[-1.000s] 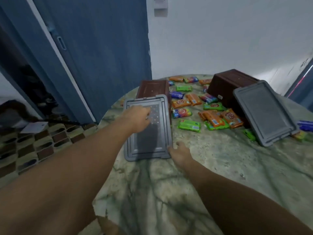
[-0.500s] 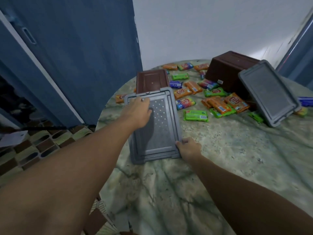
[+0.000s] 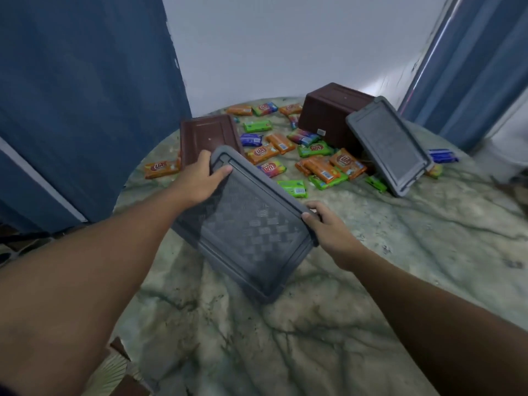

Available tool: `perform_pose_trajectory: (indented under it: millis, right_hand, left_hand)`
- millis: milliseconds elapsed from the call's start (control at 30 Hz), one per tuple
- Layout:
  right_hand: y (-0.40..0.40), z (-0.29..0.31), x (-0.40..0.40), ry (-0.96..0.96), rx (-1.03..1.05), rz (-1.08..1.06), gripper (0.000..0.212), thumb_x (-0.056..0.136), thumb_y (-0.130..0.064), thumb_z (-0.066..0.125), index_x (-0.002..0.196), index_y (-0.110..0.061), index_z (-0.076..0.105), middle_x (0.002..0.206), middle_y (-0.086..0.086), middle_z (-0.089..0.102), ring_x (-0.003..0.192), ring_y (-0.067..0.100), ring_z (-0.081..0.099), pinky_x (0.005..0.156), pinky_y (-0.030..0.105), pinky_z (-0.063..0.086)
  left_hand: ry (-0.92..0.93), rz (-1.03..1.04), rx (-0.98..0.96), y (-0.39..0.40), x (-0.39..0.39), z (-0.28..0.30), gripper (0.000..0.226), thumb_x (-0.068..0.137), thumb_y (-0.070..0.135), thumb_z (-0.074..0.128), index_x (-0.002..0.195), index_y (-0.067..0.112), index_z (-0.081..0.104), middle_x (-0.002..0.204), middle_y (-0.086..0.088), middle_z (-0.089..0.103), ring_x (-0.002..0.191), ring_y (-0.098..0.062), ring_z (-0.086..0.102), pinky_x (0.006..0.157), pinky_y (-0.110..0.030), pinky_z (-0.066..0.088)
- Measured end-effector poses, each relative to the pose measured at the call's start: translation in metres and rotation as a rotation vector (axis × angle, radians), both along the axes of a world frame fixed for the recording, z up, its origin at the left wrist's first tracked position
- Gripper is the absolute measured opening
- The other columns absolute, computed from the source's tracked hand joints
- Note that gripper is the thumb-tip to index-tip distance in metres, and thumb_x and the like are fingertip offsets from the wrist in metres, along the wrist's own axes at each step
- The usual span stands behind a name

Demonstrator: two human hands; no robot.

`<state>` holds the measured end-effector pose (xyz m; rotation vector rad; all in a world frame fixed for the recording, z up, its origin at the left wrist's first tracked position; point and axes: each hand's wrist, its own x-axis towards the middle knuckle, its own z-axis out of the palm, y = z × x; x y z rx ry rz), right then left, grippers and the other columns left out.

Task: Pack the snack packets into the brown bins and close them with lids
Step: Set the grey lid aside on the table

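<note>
Two hands hold a grey rectangular plastic lid [image 3: 245,227] with a woven-pattern face, tilted above the round green-veined marble tabletop [image 3: 371,267]. Left hand [image 3: 200,178] grips its far corner; right hand [image 3: 328,227] pinches its right edge. Behind lie two brown ribbed plastic bins [image 3: 208,135], overturned, a second grey lid [image 3: 391,144] leaning on one, and glossy orange, green and blue snack packets [image 3: 320,167] scattered between.

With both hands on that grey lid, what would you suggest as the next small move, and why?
Probably set the lid down on bare table: both hands grip it, the bins lie bottom-up, and the packets are unpacked.
</note>
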<state>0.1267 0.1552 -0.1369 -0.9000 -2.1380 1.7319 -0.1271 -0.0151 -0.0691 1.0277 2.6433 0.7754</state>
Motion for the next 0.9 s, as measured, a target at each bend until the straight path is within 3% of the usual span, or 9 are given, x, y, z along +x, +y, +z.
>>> perform_pose_trajectory:
  millis: [100, 167, 233, 367, 500, 633, 700, 900]
  right_hand:
    - [0.017, 0.005, 0.013, 0.01, 0.025, -0.154, 0.021, 0.105, -0.033, 0.058, 0.126, -0.027, 0.059, 0.115, 0.0, 0.064, 0.1, 0.015, 0.067, 0.07, 0.024, 0.055]
    - [0.026, 0.004, 0.022, 0.072, -0.077, -0.359, 0.047, 0.099, -0.04, 0.066, 0.14, -0.03, 0.046, 0.125, 0.004, 0.059, 0.108, 0.021, 0.065, 0.085, 0.037, 0.058]
    - [0.028, 0.002, 0.034, 0.057, -0.236, -0.451, 0.056, 0.098, -0.043, 0.067, 0.143, -0.025, 0.04, 0.123, 0.005, 0.061, 0.104, 0.022, 0.067, 0.084, 0.04, 0.058]
    - [0.036, -0.011, 0.054, -0.011, -0.264, -0.36, 0.035, 0.104, -0.04, 0.057, 0.132, -0.019, 0.054, 0.118, 0.001, 0.067, 0.097, 0.015, 0.069, 0.072, 0.03, 0.057]
    - [0.058, -0.021, 0.075, -0.102, -0.111, -0.361, 0.035, 0.104, -0.043, 0.054, 0.13, -0.019, 0.05, 0.126, 0.003, 0.062, 0.094, 0.013, 0.061, 0.085, 0.036, 0.05]
    - [0.094, -0.033, 0.111, -0.223, 0.054, -0.309, 0.066, 0.102, -0.048, 0.056, 0.155, -0.017, 0.03, 0.149, 0.009, 0.049, 0.13, 0.033, 0.053, 0.104, 0.041, 0.043]
    - [0.116, -0.039, 0.13, -0.299, 0.114, -0.261, 0.081, 0.097, -0.057, 0.059, 0.159, -0.018, 0.024, 0.156, 0.012, 0.043, 0.138, 0.035, 0.047, 0.113, 0.048, 0.041]
    - [0.191, -0.05, 0.187, -0.532, 0.276, -0.174, 0.102, 0.091, -0.07, 0.058, 0.164, -0.018, 0.011, 0.16, 0.021, 0.026, 0.144, 0.04, 0.034, 0.116, 0.05, 0.036]
  left_hand:
    - [-0.074, 0.038, 0.205, 0.015, 0.018, -0.006, 0.041, 0.102, 0.051, 0.05, 0.108, 0.011, 0.043, 0.09, -0.002, 0.053, 0.08, -0.02, 0.052, 0.063, -0.035, 0.035]
    - [-0.108, 0.133, 0.333, 0.026, 0.031, -0.011, 0.039, 0.102, 0.05, 0.052, 0.104, 0.012, 0.043, 0.083, 0.001, 0.048, 0.076, -0.02, 0.049, 0.061, -0.036, 0.032]
    - [-0.195, 0.233, 0.415, 0.036, 0.044, -0.018, 0.039, 0.102, 0.051, 0.052, 0.106, 0.013, 0.044, 0.084, 0.002, 0.05, 0.082, -0.023, 0.052, 0.066, -0.038, 0.034]
    - [-0.25, 0.31, 0.428, 0.047, 0.078, -0.036, 0.041, 0.102, 0.049, 0.053, 0.111, 0.009, 0.046, 0.087, 0.001, 0.053, 0.092, -0.028, 0.055, 0.076, -0.037, 0.037]
    - [-0.282, 0.356, 0.369, 0.057, 0.118, -0.051, 0.043, 0.101, 0.047, 0.056, 0.118, 0.011, 0.04, 0.099, -0.005, 0.06, 0.097, -0.03, 0.06, 0.086, -0.043, 0.047]
    - [-0.285, 0.334, 0.221, 0.078, 0.158, -0.067, 0.058, 0.092, 0.039, 0.072, 0.126, 0.013, 0.032, 0.114, -0.011, 0.064, 0.103, -0.034, 0.064, 0.091, -0.046, 0.051]
    - [-0.243, 0.332, 0.094, 0.094, 0.179, -0.074, 0.064, 0.088, 0.044, 0.075, 0.124, 0.012, 0.033, 0.115, -0.012, 0.064, 0.105, -0.037, 0.064, 0.088, -0.044, 0.051]
    - [-0.312, 0.365, -0.101, 0.162, 0.247, -0.087, 0.083, 0.085, 0.054, 0.075, 0.135, 0.006, 0.029, 0.113, -0.01, 0.059, 0.111, -0.034, 0.061, 0.083, -0.037, 0.048]
